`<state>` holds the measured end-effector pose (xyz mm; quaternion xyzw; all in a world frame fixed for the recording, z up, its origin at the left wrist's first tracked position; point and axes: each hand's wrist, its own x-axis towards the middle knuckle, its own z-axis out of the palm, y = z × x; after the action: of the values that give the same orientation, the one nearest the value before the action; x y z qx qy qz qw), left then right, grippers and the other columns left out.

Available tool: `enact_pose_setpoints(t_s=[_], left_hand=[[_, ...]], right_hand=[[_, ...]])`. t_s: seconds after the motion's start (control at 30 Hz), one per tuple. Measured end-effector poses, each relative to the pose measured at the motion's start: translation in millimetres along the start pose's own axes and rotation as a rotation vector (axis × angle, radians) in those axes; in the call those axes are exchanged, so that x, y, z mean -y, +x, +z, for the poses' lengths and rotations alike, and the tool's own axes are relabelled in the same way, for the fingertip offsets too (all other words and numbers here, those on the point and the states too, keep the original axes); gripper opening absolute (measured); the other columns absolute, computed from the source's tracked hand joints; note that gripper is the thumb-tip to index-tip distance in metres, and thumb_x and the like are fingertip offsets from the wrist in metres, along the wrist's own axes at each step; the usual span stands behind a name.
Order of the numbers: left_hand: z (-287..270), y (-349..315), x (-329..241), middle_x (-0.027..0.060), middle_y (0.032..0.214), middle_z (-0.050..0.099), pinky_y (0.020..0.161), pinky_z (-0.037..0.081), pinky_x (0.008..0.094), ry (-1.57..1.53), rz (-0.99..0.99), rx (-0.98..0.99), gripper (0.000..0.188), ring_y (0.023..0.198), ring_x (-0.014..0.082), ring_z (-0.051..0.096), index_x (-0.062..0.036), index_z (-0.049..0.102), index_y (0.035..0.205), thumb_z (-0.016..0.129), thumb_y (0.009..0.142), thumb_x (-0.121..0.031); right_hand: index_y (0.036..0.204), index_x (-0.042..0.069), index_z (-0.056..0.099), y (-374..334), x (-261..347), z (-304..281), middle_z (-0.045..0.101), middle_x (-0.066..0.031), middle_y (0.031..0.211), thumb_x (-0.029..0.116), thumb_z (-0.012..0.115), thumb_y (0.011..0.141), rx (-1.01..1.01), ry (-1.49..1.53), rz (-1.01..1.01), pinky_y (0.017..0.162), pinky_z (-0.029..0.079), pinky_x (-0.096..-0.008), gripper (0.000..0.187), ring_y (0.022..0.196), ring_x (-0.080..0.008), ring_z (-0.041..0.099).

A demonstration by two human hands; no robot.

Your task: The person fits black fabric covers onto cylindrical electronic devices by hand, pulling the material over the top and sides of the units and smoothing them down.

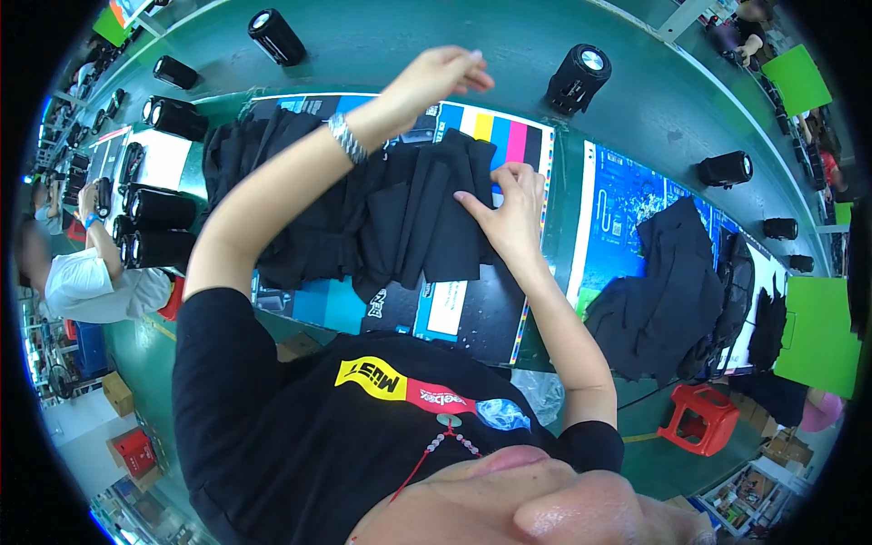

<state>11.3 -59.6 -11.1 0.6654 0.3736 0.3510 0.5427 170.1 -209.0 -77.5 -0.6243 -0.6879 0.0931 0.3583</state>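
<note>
A spread of overlapping black fabric pieces (436,222) lies in front of me on printed sheets (490,313) that cover the work surface. My left hand (440,80), with a silver bracelet at its wrist, reaches over the far side of the fabric. Its fingers stretch to the right, and nothing shows in them. At the right edge of the fabric is my right hand (510,213). Its thumb lies at the outermost piece, well apart from the curved fingers beside the sheet's colour bars.
A black cylindrical speaker (579,77) stands beyond the sheets, another (277,38) farther left. More speakers (163,207) cluster at left, where a person (109,282) sits. A second black fabric heap (668,291) lies right, above a red stool (698,420).
</note>
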Motion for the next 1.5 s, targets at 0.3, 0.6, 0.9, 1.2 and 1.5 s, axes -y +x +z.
enact_pose_setpoints(t_s=[0.3,0.6,0.9,1.2,1.5], left_hand=[[20.0,-65.4,11.6,0.0127,0.107,0.065,0.092,0.044,0.0280,-0.188,-0.087,-0.147,0.038,0.103,0.0176,0.060,0.0019,0.055,0.118,0.043,0.100,-0.029],[24.7,-68.5,17.5,0.0094,0.108,0.064,0.083,0.047,0.0259,-0.090,-0.220,0.068,0.037,0.099,0.0142,0.059,0.0016,0.064,0.109,0.064,0.089,-0.030],[24.1,-54.1,36.7,-0.0006,0.093,0.063,0.075,0.041,0.0223,-0.225,-0.060,-0.145,0.022,0.084,0.0046,0.052,-0.0055,0.064,0.089,0.059,0.093,-0.026],[2.8,-49.7,58.8,-0.0006,0.071,0.043,0.065,0.041,0.0274,-1.113,-0.108,0.169,0.038,0.065,0.0116,0.044,-0.0053,0.051,0.091,0.046,0.098,-0.042],[22.9,-59.7,28.2,0.0183,0.120,0.059,0.098,0.044,0.0315,-0.806,-0.167,0.008,0.037,0.114,0.0236,0.056,0.0045,0.055,0.115,0.050,0.098,-0.028]], right_hand=[[0.094,0.000,0.065,3.7,-35.5,-20.1,0.065,-0.0010,0.085,0.013,0.059,0.092,-0.066,1.092,0.562,0.064,0.044,-0.0187,0.014,0.073,-0.0056,0.058],[0.111,-0.004,0.060,0.4,-24.9,2.1,0.064,-0.0066,0.104,0.013,0.058,0.093,-0.052,1.372,0.600,0.084,0.046,-0.0225,0.024,0.095,-0.0113,0.059],[0.109,-0.004,0.061,2.4,-38.1,-5.1,0.064,-0.0069,0.102,0.021,0.054,0.096,-0.282,1.117,0.528,0.083,0.045,-0.0241,0.028,0.091,-0.0104,0.058],[0.112,0.001,0.058,4.0,-31.0,-29.6,0.064,-0.0100,0.102,0.011,0.062,0.086,-0.058,1.340,0.579,0.077,0.050,-0.0267,0.028,0.087,-0.0175,0.063],[0.092,0.006,0.057,6.0,-45.6,-34.1,0.053,-0.0001,0.074,0.019,0.065,0.084,0.046,2.065,0.621,0.063,0.042,-0.0249,0.017,0.066,-0.0092,0.047]])
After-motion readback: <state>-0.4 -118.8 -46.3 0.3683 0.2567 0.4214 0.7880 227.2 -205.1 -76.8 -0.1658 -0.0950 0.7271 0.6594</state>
